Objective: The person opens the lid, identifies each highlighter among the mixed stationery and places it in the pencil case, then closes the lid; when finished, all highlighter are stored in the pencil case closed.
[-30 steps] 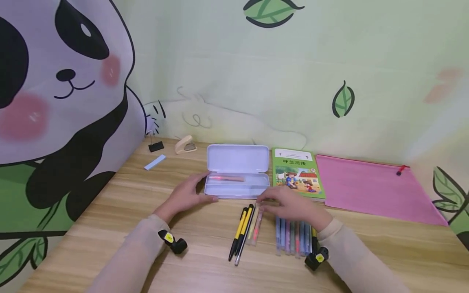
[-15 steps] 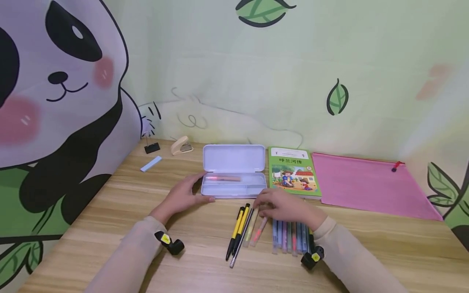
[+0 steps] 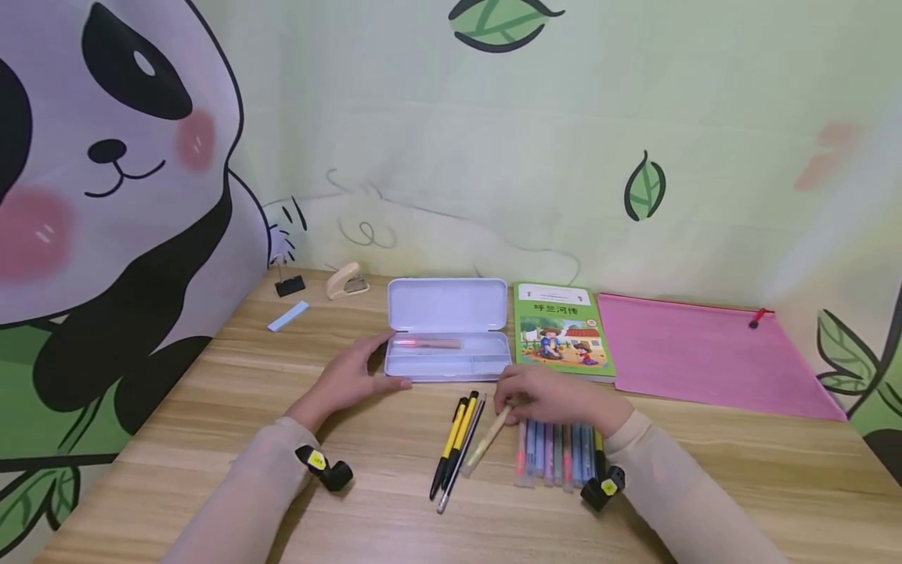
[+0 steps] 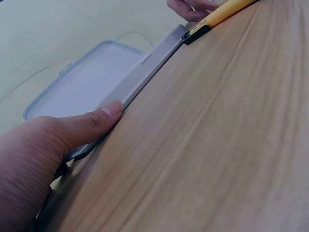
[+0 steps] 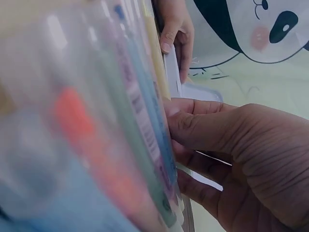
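My left hand (image 3: 352, 381) grips the left end of an open white pencil case (image 3: 430, 366); in the left wrist view its thumb (image 4: 91, 126) presses the front wall. One pinkish pen (image 3: 433, 343) lies inside the case. Between thumb and fingers, my right hand (image 3: 557, 395) pinches the top of a pale yellow marker (image 3: 486, 446), which slants on the table. Just right of it, a pink-red marker (image 3: 521, 454) lies at the left end of a row of several markers (image 3: 558, 458), partly hidden under the hand. Two yellow-and-black pens (image 3: 451, 450) and a slim dark pencil (image 3: 460, 462) lie to the left.
Behind my right hand lie a green book (image 3: 564, 329) and a pink zip pouch (image 3: 712, 356). A binder clip (image 3: 290, 286), a stapler (image 3: 348, 282) and a light blue strip (image 3: 288, 316) sit at the back left. The wall stands directly behind.
The pink-red marker has moved right, from beside the yellow marker to the row's left end. My right hand now holds the yellow marker, tilted away from the dark pencil. My left hand stays on the case.
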### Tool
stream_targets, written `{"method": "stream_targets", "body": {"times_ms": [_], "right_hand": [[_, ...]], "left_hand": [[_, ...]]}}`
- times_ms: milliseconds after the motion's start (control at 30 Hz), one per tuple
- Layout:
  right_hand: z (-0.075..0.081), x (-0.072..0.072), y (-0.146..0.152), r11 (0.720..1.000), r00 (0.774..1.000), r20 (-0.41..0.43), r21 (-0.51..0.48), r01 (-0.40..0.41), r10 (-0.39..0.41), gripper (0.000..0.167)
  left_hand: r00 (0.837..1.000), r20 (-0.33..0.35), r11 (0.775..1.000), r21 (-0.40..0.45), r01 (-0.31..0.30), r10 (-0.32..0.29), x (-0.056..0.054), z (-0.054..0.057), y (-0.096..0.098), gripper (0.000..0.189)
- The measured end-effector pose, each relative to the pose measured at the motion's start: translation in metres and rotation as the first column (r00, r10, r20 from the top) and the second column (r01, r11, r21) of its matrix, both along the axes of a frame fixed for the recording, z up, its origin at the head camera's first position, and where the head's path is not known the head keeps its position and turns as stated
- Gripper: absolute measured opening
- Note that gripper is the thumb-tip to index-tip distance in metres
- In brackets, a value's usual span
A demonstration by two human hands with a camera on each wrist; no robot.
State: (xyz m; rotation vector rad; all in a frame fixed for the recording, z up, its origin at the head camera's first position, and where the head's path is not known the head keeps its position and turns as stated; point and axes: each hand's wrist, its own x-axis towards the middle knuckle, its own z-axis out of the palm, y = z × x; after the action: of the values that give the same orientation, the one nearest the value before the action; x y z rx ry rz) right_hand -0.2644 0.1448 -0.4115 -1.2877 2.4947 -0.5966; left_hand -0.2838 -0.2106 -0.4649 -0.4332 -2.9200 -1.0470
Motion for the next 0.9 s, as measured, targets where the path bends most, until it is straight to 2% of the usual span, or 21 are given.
{"method": "stream_targets", "body": {"times_ms": [200, 400, 600, 733, 900], "right_hand": [[0.0, -0.005, 0.006, 1.0, 0.994, 0.105, -0.021, -0.001, 0.003, 0.014], [0.006, -0.008, 0.017, 0.998, 0.982, 0.185, -0.05, 0.044, -0.034, 0.01], [0.024, -0.008, 0.026, 0.992, 0.99, 0.131, -0.108, 0.058, -0.044, 0.009], [0.038, -0.007, 0.032, 0.986, 0.989, 0.13, -0.135, 0.094, -0.076, 0.01], [0.052, -0.007, 0.039, 0.962, 0.983, 0.127, -0.221, 0.16, -0.134, 0.005]], "left_hand": [[1.0, -0.002, 1.0, 0.001, -0.001, 0.001, 0.001, -0.001, -0.002, 0.106], [1.0, -0.007, 1.0, 0.0, -0.001, 0.001, 0.0, -0.001, -0.001, 0.104], [1.0, 0.003, 1.0, 0.003, -0.008, 0.008, 0.0, 0.0, -0.001, 0.106], [1.0, -0.001, 1.0, 0.008, -0.007, 0.007, 0.0, -0.001, -0.002, 0.106], [1.0, 0.001, 1.0, 0.008, 0.003, -0.003, 0.001, 0.0, -0.001, 0.105]]}}
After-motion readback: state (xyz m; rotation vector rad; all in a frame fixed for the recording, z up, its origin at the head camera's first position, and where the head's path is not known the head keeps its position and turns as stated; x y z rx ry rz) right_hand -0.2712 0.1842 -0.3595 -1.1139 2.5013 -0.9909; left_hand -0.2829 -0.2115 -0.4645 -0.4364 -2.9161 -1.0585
